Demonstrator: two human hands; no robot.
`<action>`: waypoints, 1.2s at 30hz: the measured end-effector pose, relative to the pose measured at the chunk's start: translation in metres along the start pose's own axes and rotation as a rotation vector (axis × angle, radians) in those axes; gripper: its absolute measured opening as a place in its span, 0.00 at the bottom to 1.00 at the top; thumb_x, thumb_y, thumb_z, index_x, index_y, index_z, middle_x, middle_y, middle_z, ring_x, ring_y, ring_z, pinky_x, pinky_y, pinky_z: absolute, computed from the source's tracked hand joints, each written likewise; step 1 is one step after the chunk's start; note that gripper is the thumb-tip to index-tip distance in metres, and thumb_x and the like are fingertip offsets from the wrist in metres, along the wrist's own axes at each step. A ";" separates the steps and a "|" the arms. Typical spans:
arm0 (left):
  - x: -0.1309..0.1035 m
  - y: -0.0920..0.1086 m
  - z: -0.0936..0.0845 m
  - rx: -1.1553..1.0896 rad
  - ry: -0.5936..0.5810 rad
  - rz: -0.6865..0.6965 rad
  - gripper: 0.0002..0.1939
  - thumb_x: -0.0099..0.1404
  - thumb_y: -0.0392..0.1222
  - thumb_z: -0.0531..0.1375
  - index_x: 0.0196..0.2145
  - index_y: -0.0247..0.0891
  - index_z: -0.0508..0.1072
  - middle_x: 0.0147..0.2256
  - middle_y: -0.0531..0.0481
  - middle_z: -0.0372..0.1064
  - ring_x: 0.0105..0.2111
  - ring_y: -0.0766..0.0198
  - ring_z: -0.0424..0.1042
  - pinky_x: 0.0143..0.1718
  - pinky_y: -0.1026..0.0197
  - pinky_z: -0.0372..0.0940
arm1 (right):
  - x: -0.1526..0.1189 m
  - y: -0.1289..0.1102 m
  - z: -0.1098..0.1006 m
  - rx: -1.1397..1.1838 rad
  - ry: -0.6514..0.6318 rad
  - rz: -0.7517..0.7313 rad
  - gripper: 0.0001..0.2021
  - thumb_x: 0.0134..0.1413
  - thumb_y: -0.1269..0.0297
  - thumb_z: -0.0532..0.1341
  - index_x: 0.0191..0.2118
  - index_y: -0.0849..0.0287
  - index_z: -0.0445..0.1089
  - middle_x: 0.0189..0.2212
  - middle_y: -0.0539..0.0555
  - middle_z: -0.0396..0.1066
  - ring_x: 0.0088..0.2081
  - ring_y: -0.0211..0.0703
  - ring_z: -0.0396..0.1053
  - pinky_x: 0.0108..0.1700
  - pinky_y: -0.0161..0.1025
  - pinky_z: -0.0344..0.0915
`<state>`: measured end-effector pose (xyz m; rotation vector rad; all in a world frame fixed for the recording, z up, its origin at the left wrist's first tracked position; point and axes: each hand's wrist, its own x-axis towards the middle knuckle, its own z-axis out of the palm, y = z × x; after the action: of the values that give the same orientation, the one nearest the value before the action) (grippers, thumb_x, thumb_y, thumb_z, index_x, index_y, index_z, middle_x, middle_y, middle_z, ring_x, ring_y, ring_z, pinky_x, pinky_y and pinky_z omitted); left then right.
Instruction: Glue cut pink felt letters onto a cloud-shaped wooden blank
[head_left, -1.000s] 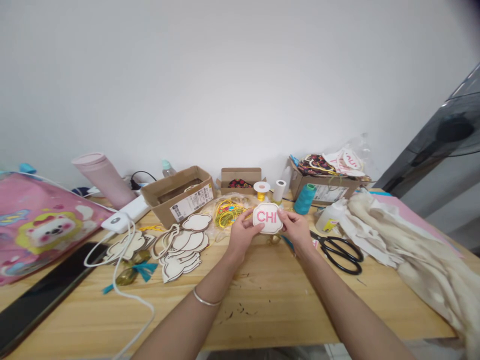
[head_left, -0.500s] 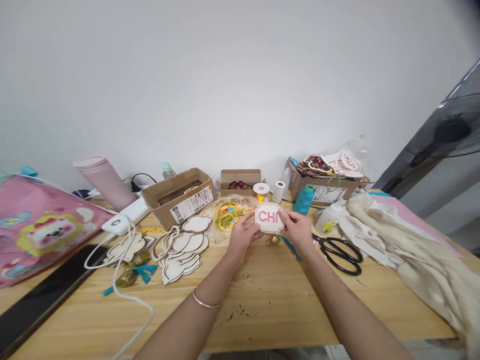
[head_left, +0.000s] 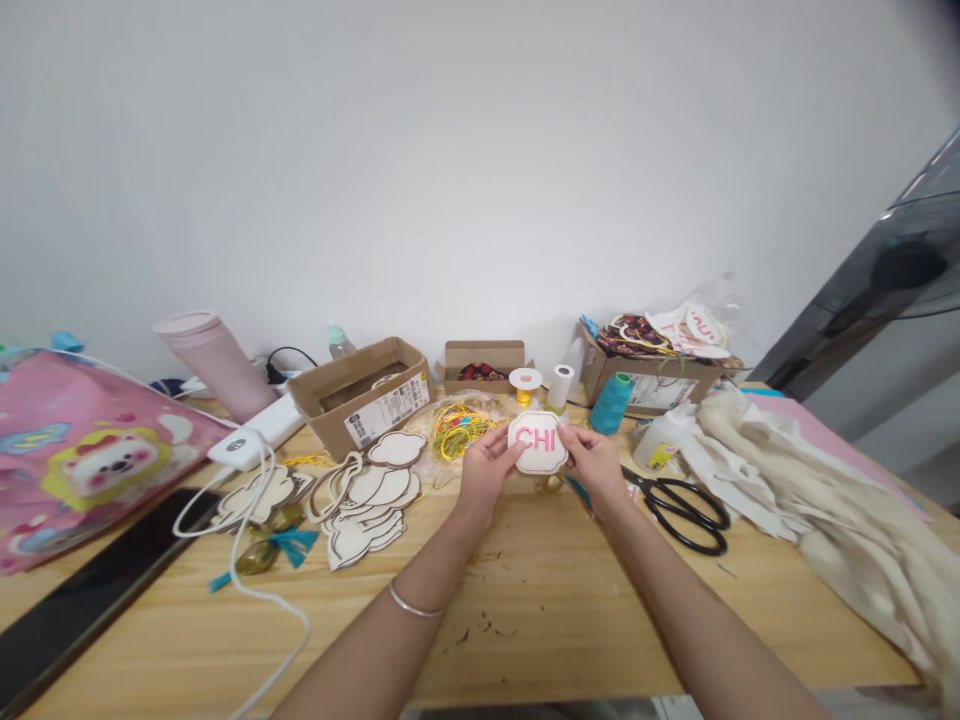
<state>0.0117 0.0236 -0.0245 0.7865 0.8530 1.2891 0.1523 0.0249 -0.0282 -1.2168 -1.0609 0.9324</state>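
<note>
A white scalloped patch (head_left: 537, 443) with pink letters "CHI" faces me above the wooden table (head_left: 555, 620). My left hand (head_left: 487, 465) pinches its left edge, and my right hand (head_left: 591, 455) grips the right edge. Behind the patch stand a spool of yellow thread (head_left: 524, 384) and a white roll (head_left: 560, 388). To the right of these is a teal thread cone (head_left: 611, 403). Black scissors (head_left: 686, 512) lie right of my right hand. Tangled yellow cords (head_left: 459, 430) are just beyond my left hand.
Several cream cutouts (head_left: 364, 520) and an open cardboard box (head_left: 360, 395) are on the left, with a white cable (head_left: 277, 600), a phone (head_left: 97, 600) and a pink bag (head_left: 105, 450) farther out. Beige fabric (head_left: 847, 520), a glue bottle (head_left: 660, 440) and a full box (head_left: 656, 385) are at the right.
The patch is tilted a little differently, and the fingertips of my right hand now cover less of the letters. The whole view has shifted slightly. Both hands keep their hold.
</note>
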 end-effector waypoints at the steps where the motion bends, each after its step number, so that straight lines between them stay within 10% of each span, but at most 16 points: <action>1: 0.000 0.000 -0.001 0.000 0.005 -0.011 0.23 0.43 0.38 0.68 0.39 0.32 0.72 0.36 0.43 0.75 0.35 0.59 0.73 0.40 0.56 0.67 | 0.000 0.001 0.000 0.003 -0.002 0.002 0.24 0.36 0.43 0.62 0.18 0.64 0.70 0.09 0.45 0.55 0.16 0.30 0.49 0.18 0.31 0.46; 9: 0.004 -0.005 -0.007 -0.006 -0.013 -0.018 0.20 0.47 0.42 0.66 0.38 0.32 0.74 0.34 0.44 0.75 0.33 0.61 0.74 0.36 0.59 0.69 | -0.003 -0.003 0.001 0.014 -0.005 0.018 0.23 0.37 0.44 0.61 0.17 0.64 0.68 0.10 0.45 0.54 0.16 0.30 0.49 0.18 0.31 0.47; 19: -0.003 -0.002 0.006 0.077 -0.005 0.044 0.18 0.46 0.40 0.67 0.36 0.32 0.75 0.34 0.44 0.76 0.34 0.59 0.74 0.39 0.57 0.68 | -0.001 0.006 0.009 -0.258 0.084 -0.140 0.35 0.33 0.55 0.64 0.52 0.60 0.61 0.43 0.59 0.66 0.40 0.46 0.66 0.41 0.43 0.65; 36: -0.004 -0.003 0.007 0.120 -0.054 0.047 0.18 0.47 0.40 0.66 0.37 0.33 0.75 0.34 0.45 0.76 0.34 0.58 0.74 0.39 0.57 0.68 | -0.005 -0.012 -0.003 -0.732 0.062 -0.434 0.36 0.36 0.55 0.64 0.55 0.61 0.57 0.41 0.58 0.68 0.42 0.50 0.65 0.43 0.45 0.63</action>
<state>0.0186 0.0187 -0.0231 0.9373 0.8794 1.2607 0.1537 0.0179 -0.0167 -1.4916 -1.6055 0.1536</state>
